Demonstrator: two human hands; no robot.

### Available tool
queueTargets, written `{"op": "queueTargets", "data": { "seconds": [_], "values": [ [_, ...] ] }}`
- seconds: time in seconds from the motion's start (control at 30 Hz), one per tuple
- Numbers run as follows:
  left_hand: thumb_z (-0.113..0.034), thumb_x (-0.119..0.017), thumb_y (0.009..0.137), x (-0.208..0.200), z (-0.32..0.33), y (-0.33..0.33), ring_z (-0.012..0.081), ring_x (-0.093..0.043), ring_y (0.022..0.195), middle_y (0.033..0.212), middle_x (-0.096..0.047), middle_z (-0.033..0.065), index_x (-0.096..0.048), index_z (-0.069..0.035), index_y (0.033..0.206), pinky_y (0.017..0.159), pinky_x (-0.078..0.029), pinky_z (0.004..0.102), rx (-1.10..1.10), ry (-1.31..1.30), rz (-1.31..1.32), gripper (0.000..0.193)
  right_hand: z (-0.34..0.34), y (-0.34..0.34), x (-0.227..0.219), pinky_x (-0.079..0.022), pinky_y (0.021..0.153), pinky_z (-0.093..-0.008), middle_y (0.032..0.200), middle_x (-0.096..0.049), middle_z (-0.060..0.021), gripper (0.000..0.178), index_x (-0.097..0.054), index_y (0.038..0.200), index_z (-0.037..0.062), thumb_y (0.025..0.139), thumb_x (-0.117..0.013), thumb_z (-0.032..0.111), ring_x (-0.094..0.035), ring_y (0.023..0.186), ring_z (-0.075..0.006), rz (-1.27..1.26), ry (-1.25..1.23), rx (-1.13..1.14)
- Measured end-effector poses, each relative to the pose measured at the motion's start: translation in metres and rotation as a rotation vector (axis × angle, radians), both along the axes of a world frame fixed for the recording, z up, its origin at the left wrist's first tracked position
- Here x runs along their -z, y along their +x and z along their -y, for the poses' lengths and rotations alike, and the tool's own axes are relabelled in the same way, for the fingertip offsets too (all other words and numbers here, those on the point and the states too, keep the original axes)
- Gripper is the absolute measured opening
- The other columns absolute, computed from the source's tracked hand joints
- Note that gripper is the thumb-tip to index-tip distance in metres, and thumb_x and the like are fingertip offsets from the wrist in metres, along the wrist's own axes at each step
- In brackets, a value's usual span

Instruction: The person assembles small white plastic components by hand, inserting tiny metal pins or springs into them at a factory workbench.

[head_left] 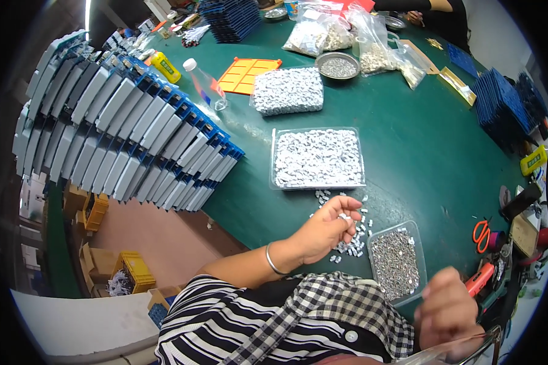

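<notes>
Table (432, 182) | white-piece tray (318, 187), 12 o'clock from left hand (321, 236) | metal-parts tub (422, 261), 4 o'clock | right hand (447, 309): fingers curled, contents unclear | left hand: pinching white piece (344, 216) | step: apparently picking; next calls for fine fingertip control

Left hand (323, 234), bangle (273, 260) at wrist, curled around white piece (345, 216), over loose pieces (349, 248) on green table (414, 164). Right hand (447, 310) blurred, just beside tub (421, 243) of metal parts (396, 261); grip unclear. Ahead, clear tray (319, 187) full of white pieces; white heap (287, 90) beyond. Scissors (481, 236) at right, grey-blue stack (128, 121) at left.
</notes>
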State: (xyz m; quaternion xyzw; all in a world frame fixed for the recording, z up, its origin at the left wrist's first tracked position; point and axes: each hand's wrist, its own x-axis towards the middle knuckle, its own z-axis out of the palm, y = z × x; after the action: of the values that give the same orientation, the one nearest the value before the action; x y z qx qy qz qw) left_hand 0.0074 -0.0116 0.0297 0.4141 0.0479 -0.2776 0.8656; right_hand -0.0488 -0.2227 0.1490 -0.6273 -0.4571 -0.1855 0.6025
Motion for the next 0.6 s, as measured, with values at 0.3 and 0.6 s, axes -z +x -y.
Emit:
{"op": "queueTargets", "data": {
  "seconds": [0.3,0.6],
  "values": [
    [-0.017,-0.041,0.093,-0.005,0.002,-0.011,0.0063,-0.048,0.056,0.084,-0.055,0.0061,-0.048,-0.004,0.104,0.045,-0.038,0.0160,0.195,0.001,-0.027,0.019,-0.021,-0.012,-0.033,-0.037,0.047,-0.0367,0.064,-0.054,-0.0066,0.042,-0.033,0.122,0.0235,0.086,-0.035,0.044,-0.042,0.043,-0.0182,-0.015,0.186,-0.187],
    [-0.014,-0.045,0.091,-0.004,0.004,-0.011,0.0065,-0.048,0.065,0.081,-0.054,0.0010,-0.053,-0.004,0.105,0.054,-0.040,0.0184,0.082,-0.032,-0.069,0.018,0.007,-0.002,-0.017,-0.043,0.058,-0.0290,0.067,-0.056,-0.0003,0.013,-0.057,0.072,0.0113,0.081,-0.051,0.018,-0.054,0.058,-0.0141,0.027,0.018,-0.220]
  ]
}}
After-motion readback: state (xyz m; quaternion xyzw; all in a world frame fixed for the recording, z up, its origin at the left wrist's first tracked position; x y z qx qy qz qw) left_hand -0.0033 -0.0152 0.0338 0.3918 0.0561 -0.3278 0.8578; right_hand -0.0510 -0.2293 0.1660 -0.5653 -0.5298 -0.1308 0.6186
